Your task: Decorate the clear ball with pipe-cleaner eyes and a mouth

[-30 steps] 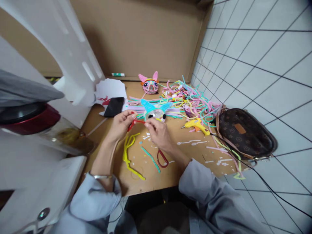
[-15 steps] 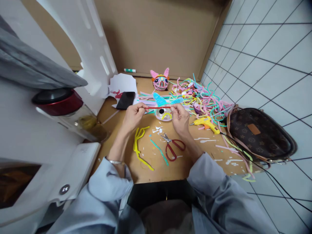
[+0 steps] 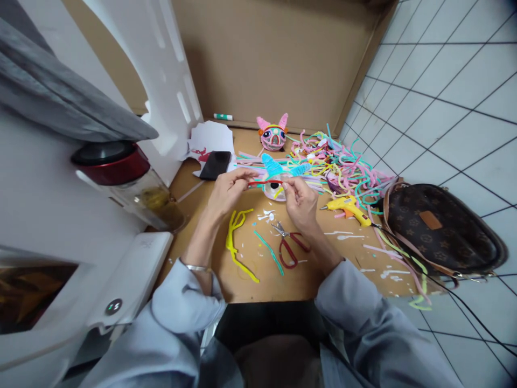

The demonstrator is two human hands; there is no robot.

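With the red strip (image 3: 262, 183) as the clock's centre, the left hand (image 3: 228, 191) pinches it at nine o'clock and the right hand (image 3: 302, 200) at three; both sets of fingertips are closed on its ends. The strip spans the gap in front of one blue-eared figure (image 3: 278, 174); whether they touch, I cannot tell.

Little writing is legible. At eight o'clock a display (image 3: 113, 307) glows, its characters blurred; the marker (image 3: 223, 116) at eleven has a green-and-white label too small to read. The bag (image 3: 448, 231), between three and four, has a repeated flower pattern and one tan patch.

Counted: one pink-eared figure (image 3: 272, 138) at twelve, one glue gun (image 3: 349, 209) just past three, one pair of scissors (image 3: 288, 253) at five, one turquoise strip (image 3: 269, 252) at six, one phone (image 3: 215, 165) between nine and ten, one red-collared jar (image 3: 139, 186) at nine.
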